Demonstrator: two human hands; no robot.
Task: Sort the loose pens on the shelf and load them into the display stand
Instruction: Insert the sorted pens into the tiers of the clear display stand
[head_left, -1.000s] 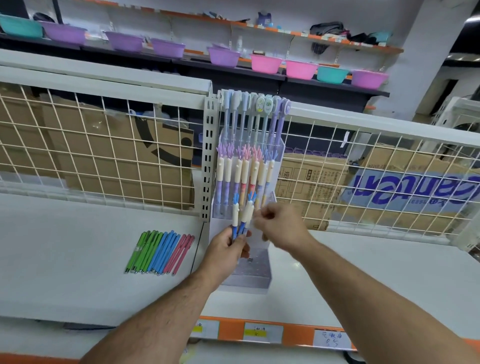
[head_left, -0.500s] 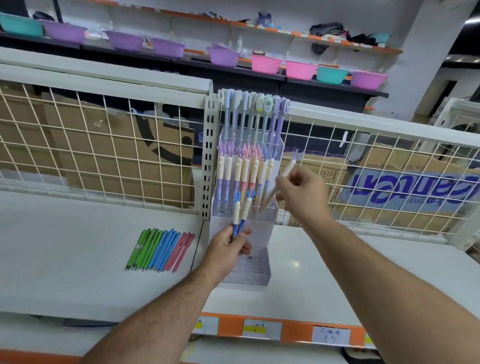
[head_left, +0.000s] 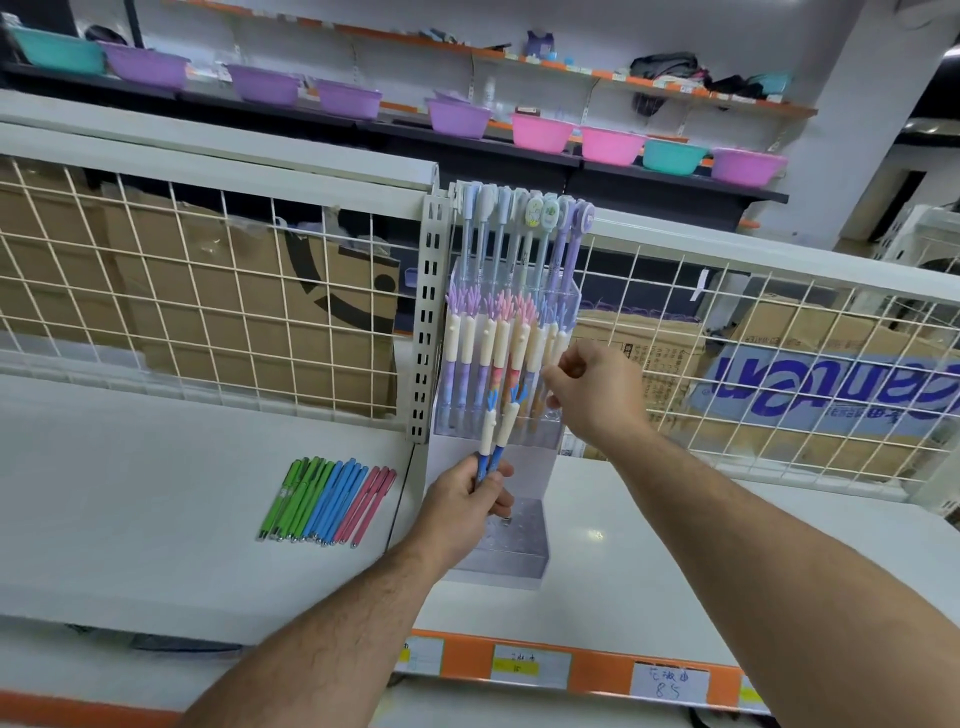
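While gripping two blue pens (head_left: 493, 441) upright in left hand (head_left: 462, 512) before the stand (head_left: 519, 556) on the shelf (head_left: 156, 519), pinching one pen (head_left: 559, 340) at its middle row's right end with right hand (head_left: 592, 389), near loose pens (head_left: 327, 499) farther left.

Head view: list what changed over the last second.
The right hand pinched one pen from the left hand's bundle, carried it up and right, and now holds it at the right end of the display stand's middle row. The left hand went from three pens to two blue pens. Unchanged: left hand's place, the stand, the loose pens on the shelf.
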